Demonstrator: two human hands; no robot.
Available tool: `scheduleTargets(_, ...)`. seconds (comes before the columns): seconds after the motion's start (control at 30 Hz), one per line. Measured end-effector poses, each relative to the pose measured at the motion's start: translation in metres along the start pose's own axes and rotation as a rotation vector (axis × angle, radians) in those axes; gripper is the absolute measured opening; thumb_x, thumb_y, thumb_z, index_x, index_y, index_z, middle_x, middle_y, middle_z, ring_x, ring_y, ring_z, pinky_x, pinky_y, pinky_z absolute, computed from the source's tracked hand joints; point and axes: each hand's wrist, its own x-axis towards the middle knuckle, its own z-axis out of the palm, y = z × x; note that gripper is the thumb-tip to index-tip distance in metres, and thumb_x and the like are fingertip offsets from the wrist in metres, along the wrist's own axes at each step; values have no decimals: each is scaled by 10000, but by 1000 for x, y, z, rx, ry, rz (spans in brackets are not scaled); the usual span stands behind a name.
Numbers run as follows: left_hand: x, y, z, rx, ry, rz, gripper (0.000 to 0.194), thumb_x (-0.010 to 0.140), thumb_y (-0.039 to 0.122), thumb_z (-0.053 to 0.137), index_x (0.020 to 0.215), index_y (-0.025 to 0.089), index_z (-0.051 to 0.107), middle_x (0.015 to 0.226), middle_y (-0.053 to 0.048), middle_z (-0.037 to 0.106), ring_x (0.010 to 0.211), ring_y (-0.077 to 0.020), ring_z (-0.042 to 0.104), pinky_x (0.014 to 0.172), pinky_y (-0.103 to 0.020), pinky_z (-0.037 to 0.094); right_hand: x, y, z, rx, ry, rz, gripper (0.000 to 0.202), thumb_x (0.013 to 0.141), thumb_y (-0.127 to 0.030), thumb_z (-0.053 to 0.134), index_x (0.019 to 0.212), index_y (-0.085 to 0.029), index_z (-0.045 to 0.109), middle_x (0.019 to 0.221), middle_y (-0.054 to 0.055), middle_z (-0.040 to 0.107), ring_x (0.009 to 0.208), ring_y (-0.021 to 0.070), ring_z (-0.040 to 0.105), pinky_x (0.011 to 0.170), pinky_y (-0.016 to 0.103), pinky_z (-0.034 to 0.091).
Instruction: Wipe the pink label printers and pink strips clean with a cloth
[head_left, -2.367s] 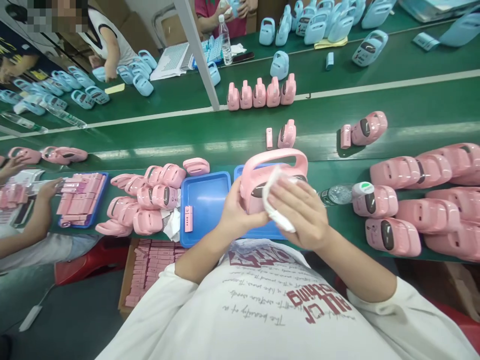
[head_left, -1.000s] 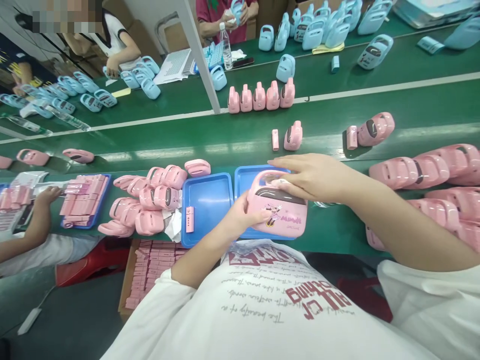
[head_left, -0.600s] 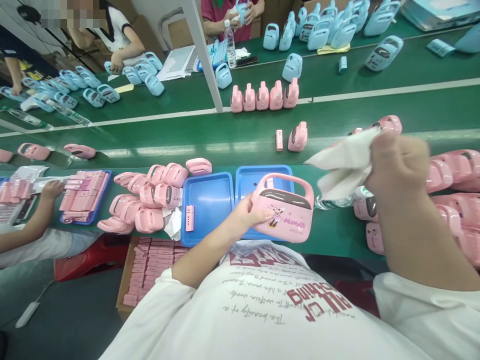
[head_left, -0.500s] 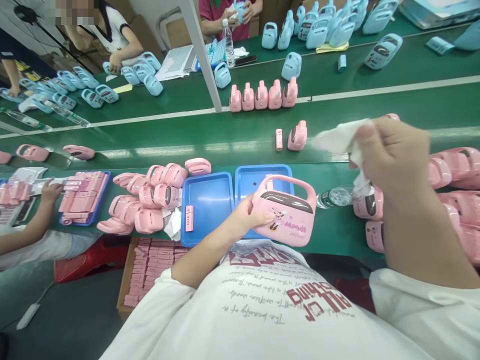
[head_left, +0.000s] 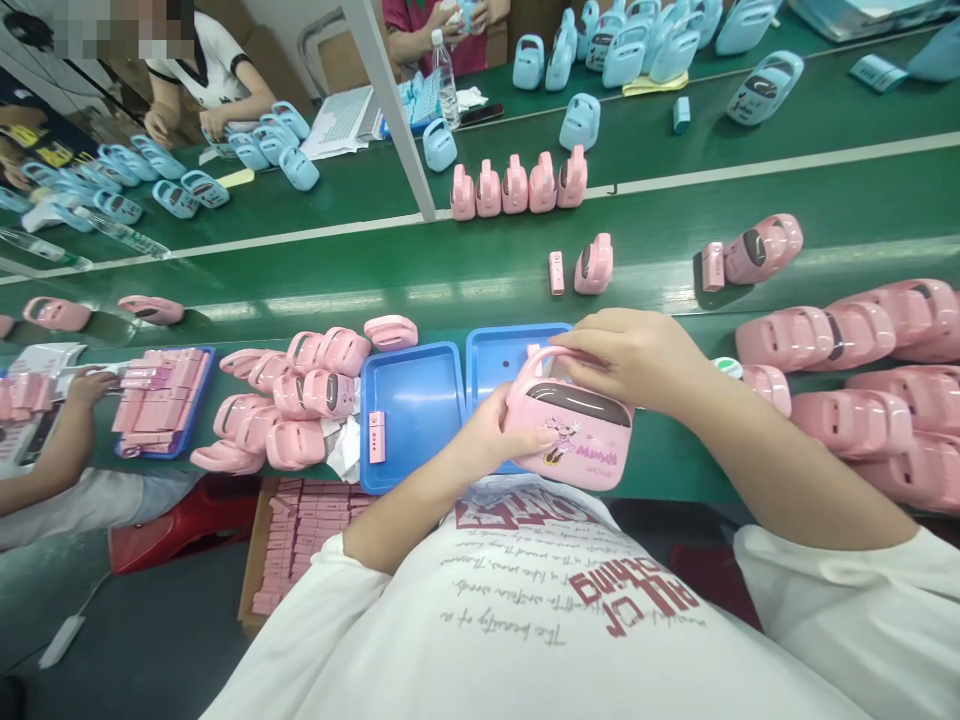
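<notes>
My left hand (head_left: 499, 435) grips the left side of a pink handled case (head_left: 581, 460), its thumb on the front beside a cartoon figure. The case is upright, with a dark strip under its handle. My right hand (head_left: 622, 355) is at the handle, its fingers bent round the top; their tips are partly hidden, and I cannot make out what they hold. Behind the case is a blue tray (head_left: 517, 335). To its left, another blue tray (head_left: 412, 365) holds a small pink block (head_left: 376, 437).
Pink cases (head_left: 330, 392) are piled left of the trays, with crumpled tissue (head_left: 345, 450) beside them. More pink cases (head_left: 862, 420) crowd the right. Several stand in a row (head_left: 514, 187) beyond. A person's hand (head_left: 94, 385) is at far left; people sit across the table.
My right hand has come from the raised position at right down to the handle of the case. The white tissue it held no longer shows. My left hand still holds the case.
</notes>
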Motion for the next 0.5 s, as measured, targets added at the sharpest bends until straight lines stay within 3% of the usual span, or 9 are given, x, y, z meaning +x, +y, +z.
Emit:
scheduleTargets(0.2,1,-1,-1,8,16,12,581,569,351,810,1074,167,589,1008,-65,655,901,-202,600,806,-319,467,-1,2,2,-7,41,-14,314,900,-332,444,819,-205,720,756,30,696,673,134,589,565,258,384)
scheduleTargets(0.5,1,-3,0,-7,-4,-16,580,571,341,810,1071,156,581,1009,-74,654,887,-192,598,810,-320,463,2,9,-4,162,-101,-48,292,875,-294,440,841,-215,719,723,32,680,664,141,580,595,260,400)
